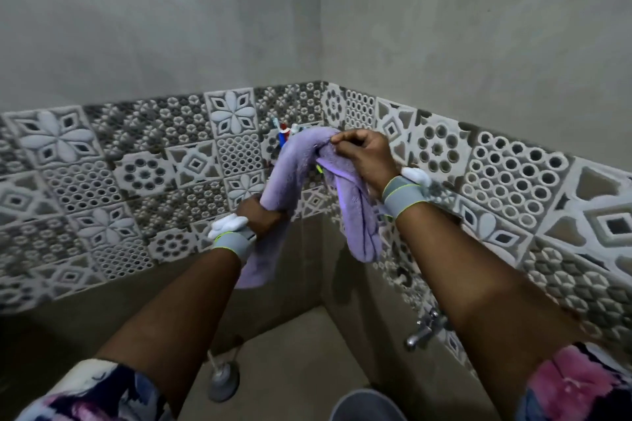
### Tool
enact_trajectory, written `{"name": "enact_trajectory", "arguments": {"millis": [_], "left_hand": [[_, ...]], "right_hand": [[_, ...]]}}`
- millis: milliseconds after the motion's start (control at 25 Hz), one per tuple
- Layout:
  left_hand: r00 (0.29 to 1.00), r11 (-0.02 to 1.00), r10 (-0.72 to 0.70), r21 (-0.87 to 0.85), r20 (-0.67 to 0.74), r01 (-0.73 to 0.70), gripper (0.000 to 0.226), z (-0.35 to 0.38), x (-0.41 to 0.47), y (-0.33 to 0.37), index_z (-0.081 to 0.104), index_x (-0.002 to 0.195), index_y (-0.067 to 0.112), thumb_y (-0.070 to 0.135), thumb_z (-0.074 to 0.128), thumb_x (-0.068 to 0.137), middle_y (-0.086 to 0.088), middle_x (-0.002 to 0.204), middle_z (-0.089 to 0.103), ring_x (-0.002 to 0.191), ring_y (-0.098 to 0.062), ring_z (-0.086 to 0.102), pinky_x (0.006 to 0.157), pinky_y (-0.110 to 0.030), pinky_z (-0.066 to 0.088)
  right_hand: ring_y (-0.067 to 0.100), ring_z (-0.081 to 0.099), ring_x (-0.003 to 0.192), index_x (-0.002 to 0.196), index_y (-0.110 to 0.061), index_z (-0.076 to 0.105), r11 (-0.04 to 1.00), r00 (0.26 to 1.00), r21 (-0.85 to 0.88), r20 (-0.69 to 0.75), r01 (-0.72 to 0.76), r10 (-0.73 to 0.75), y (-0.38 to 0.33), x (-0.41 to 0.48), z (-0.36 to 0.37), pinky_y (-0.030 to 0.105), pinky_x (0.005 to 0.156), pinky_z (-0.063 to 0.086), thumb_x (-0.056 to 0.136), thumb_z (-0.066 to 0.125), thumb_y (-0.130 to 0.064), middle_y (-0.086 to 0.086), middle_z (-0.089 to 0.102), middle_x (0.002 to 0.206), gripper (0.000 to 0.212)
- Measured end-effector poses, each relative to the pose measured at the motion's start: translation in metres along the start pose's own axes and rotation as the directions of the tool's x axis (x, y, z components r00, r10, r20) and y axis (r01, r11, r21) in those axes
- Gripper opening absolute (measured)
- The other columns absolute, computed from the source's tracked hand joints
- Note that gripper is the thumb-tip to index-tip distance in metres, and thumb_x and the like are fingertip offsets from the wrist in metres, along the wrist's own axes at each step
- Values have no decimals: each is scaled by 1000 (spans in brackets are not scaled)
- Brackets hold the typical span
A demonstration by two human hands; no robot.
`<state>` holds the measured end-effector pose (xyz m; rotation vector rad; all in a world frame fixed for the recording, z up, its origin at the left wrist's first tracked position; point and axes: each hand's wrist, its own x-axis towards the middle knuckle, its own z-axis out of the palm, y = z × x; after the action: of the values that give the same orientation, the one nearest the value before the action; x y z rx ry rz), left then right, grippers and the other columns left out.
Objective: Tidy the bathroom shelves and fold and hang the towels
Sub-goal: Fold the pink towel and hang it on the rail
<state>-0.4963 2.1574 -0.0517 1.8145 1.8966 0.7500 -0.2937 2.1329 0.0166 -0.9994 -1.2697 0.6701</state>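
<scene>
Floral sleeves [102, 393] are noted at the lower edge, with both forearms extended toward a tiled wall [136, 164] corner. A lilac towel [294, 164] is held up between the hands, arched over, with both ends hanging. The right hand [362, 157] is closed on the top fold, fingers pinching the cloth. The left hand [261, 219], lower and to the left of the right, is clenched round the other length. Grey wristbands [403, 195] are worn on both wrists. Toothbrushes [284, 133] are seen just beyond the right fingertips, partly hidden by the towel. A tap [422, 333] is fixed below the right forearm.
</scene>
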Motion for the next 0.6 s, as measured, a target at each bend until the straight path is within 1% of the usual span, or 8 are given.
{"name": "enact_trajectory", "arguments": {"millis": [40, 120, 200, 280, 360, 440, 520, 600], "left_hand": [[995, 995, -95, -5, -29, 95, 51, -12, 1, -12, 59, 126, 6, 37, 64, 85, -15, 125, 62, 118, -33, 57, 92, -37, 45], [977, 970, -203, -151, -67, 191, 44, -38, 7, -44, 58, 124, 0, 31, 54, 93, -22, 126, 59, 119, -38, 55, 98, -42, 43], [961, 931, -262, -284, -84, 229, 48, -65, 7, -73, 55, 127, -2, 31, 50, 93, -23, 128, 58, 119, -39, 55, 100, -45, 46], [962, 911, -262, -349, -72, 222, 49, -84, 0, -92, 50, 134, 1, 28, 48, 93, -20, 131, 56, 117, -36, 58, 95, -46, 51], [976, 925, -188, -353, -110, 138, 44, -99, -13, -102, 42, 140, 1, 12, 45, 97, -19, 134, 54, 120, -35, 56, 91, -40, 51], [972, 924, -14, -375, -234, -77, 51, -116, -29, -112, 35, 145, 6, 6, 49, 96, -14, 140, 49, 128, -29, 50, 97, -35, 46], [928, 894, 232, -312, -291, -321, 61, -138, -51, -125, 32, 147, 10, 17, 58, 92, -1, 148, 39, 136, -14, 38, 108, -23, 33], [898, 901, 389, -120, -205, -417, 70, -156, -64, -143, 25, 150, 11, 19, 59, 89, 5, 151, 28, 139, -9, 27, 111, -13, 20]], "right_hand": [[-1, 62, 65, 73, -8, 66, 997, 999, 62, -1, -43, 43, 5, 2, 8, 14, 69, 50, 80, 58, 14, -10, 69, 65, 24], [6, 57, 62, 71, -12, 60, 991, 993, 63, 27, -114, 113, 16, -1, 30, 15, 63, 48, 78, 58, 17, -6, 64, 63, 29], [12, 45, 61, 81, -9, 54, 978, 970, -76, 138, -192, 201, 30, -11, 58, 14, 53, 42, 75, 58, 20, 1, 53, 66, 30], [13, 40, 56, 96, -7, 50, 908, 866, -322, 333, -268, 374, 41, -30, 90, 17, 42, 38, 76, 57, 17, 5, 48, 67, 32], [16, 45, 55, 102, -12, 51, 839, 724, -461, 467, -290, 507, 46, -44, 126, 21, 46, 34, 80, 58, 4, 9, 54, 71, 29], [16, 56, 66, 103, -19, 54, 847, 672, -370, 517, -382, 530, 36, -54, 161, 25, 58, 36, 89, 56, -20, 8, 63, 86, 14], [19, 64, 79, 104, -22, 60, 835, 625, -119, 608, -537, 489, 22, -61, 198, 32, 69, 46, 92, 44, -54, 4, 67, 95, 39], [24, 66, 92, 111, -22, 66, 768, 577, 38, 684, -639, 447, 12, -68, 227, 41, 82, 52, 84, 38, -73, 4, 70, 101, 64]]}}
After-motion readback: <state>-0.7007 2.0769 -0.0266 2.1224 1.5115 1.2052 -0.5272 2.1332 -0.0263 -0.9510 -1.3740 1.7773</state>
